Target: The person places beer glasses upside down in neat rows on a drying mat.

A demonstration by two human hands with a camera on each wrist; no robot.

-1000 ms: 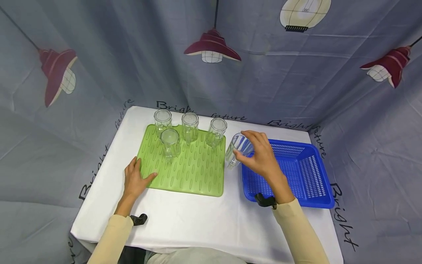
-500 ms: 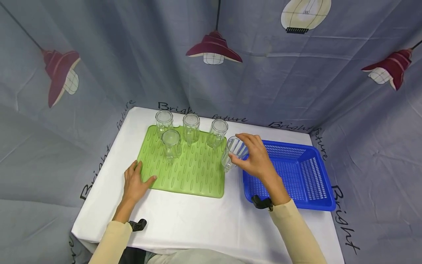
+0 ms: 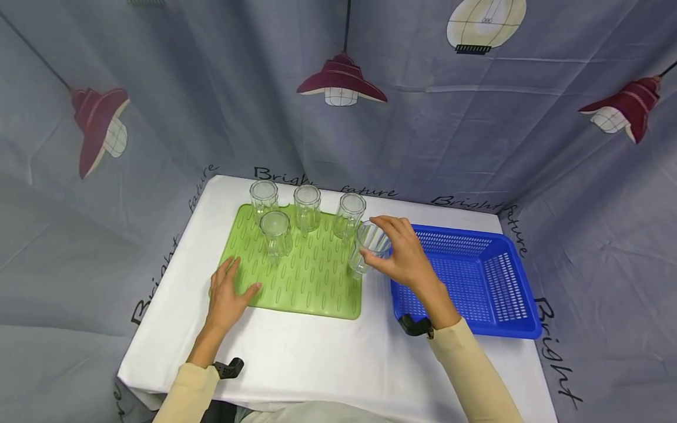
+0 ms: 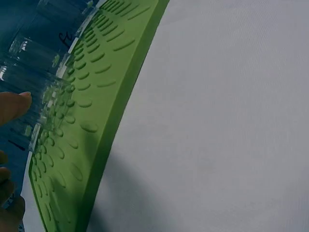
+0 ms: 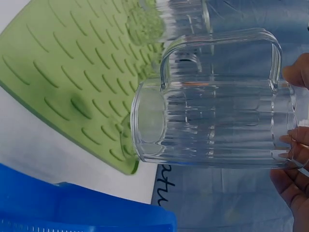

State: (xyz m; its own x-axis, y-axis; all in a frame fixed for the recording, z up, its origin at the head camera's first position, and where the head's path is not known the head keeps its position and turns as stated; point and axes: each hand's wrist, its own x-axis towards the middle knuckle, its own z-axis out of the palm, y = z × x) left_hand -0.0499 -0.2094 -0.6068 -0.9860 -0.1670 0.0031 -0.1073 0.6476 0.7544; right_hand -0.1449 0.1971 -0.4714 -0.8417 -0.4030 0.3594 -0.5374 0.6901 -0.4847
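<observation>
My right hand grips a clear glass mug by its upper end, over the right edge of a green ribbed mat. In the right wrist view the mug shows its handle, and the fingers hold the end away from the mat. My left hand lies at the mat's left front corner with fingers spread and straight. Its thumb shows at the left of the left wrist view. Several more glass mugs stand on the mat, among them a front one and a back right one.
A blue plastic basket with slotted walls stands at the right, beside the right forearm. All of this is on a white-covered table. Behind the table hangs a grey curtain printed with lamps and lettering.
My right hand has carried the glass mug left, from near the basket to over the mat's right edge. My left hand has shifted slightly right along the mat.
</observation>
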